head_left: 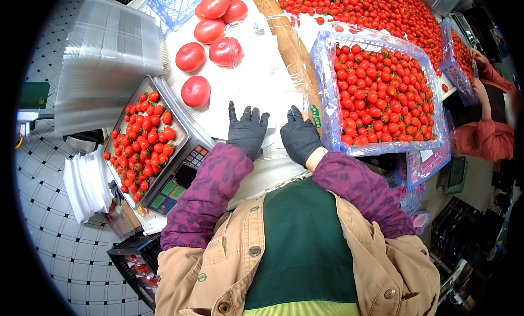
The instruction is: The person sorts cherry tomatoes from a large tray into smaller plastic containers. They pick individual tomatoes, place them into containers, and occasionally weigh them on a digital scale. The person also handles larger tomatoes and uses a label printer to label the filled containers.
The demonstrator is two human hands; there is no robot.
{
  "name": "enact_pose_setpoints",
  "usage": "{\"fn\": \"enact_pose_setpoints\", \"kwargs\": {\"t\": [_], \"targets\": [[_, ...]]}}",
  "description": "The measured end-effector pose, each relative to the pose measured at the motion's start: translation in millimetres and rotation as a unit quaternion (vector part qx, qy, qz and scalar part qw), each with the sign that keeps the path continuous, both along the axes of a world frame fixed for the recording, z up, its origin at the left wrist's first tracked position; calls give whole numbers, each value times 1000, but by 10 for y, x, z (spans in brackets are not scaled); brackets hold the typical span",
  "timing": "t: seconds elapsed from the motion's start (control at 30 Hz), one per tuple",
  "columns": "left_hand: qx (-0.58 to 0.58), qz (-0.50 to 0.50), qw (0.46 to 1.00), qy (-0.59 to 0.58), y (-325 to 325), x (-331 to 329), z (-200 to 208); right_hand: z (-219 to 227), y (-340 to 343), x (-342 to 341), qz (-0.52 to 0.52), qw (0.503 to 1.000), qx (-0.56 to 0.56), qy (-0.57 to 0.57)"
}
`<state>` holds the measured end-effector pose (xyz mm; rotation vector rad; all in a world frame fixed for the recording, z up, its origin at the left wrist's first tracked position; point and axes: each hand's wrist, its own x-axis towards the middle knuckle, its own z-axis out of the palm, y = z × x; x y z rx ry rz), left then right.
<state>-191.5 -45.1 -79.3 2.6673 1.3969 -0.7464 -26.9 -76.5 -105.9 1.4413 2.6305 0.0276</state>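
My left hand (247,130), in a black glove, rests with spread fingers on thin white sheets (261,70) covering the table in front of me. Beside it, my right hand (301,138), also gloved, has its fingers stretched forward at the right edge of the sheets; nothing shows in its grip. Several large tomatoes (195,91) lie beyond my left hand. To the left, a scale (170,195) carries a metal tray (183,135) of cherry tomatoes (143,141). Close to my right hand stands a plastic-lined blue crate (327,92) filled with cherry tomatoes (382,92).
Clear plastic containers (109,59) are stacked at the far left, above white trays (87,185). Loose cherry tomatoes (371,10) cover the table's far right. At right, another person's hands (480,70) are at a second crate (457,70). A black crate (134,267) sits low left.
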Motion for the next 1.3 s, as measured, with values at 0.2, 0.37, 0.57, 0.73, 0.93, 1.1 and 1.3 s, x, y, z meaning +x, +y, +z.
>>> {"fn": "enact_pose_setpoints", "kwargs": {"t": [0.2, 0.37, 0.57, 0.73, 0.93, 1.1, 1.3], "targets": [[-12, 47, 995, -84, -14, -42, 156, 159, 3, -15, -17, 996, -59, 68], [2, 31, 998, -56, 22, -8, -105, -101, -17, -3, 10, 1000, -11, 17], [62, 19, 997, 36, -20, 0, -54, -94, -73, -35, -16, 996, -7, 85], [-23, 25, 999, -43, -77, 44, 54, 10, 9, -47, -4, 998, 52, -23], [1, 83, 993, -80, -174, 55, -90, 152, -19, -50, -5, 998, -4, 61], [77, 96, 960, -250, -471, -243, 67, 552, -281, 99, 10, 974, -75, 213], [241, 253, 825, -444, -936, -855, 453, 432, -453, 125, 81, 970, -124, 192]]}}
